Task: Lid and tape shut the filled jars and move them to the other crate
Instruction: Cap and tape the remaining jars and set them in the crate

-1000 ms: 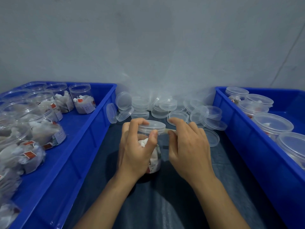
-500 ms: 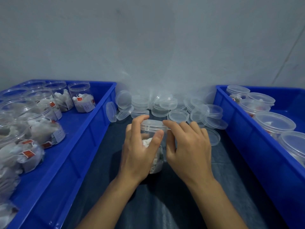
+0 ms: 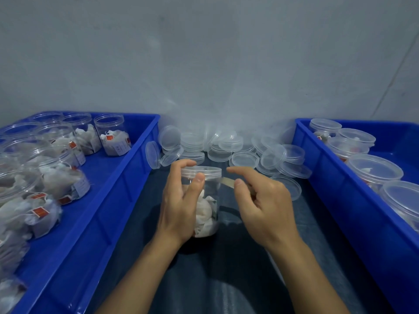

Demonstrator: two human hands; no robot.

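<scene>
The left hand's fingers are curled round the jar, with the thumb pressed against the side of the lid and the forefinger hooked over the lid's far left edge. A strip of tape is pinched between the thumb and a curled finger of the right hand, while the right forefinger is held out straight above it. The tape is stretched from that pinch leftward to the rim of the lid, where its other end is stuck.

The jar is held upright by the left hand on the dark table, between the two crates, and white sachets are seen through its clear wall. The lid is seated on top of it.

Behind the jar, a heap of loose clear lids is spread across the table against the wall; some are stacked, some are tilted on edge.

To the left, a blue crate is filled with open jars of sachets, none of them capped. To the right, a second blue crate is occupied by lidded jars set along its inner side.
</scene>
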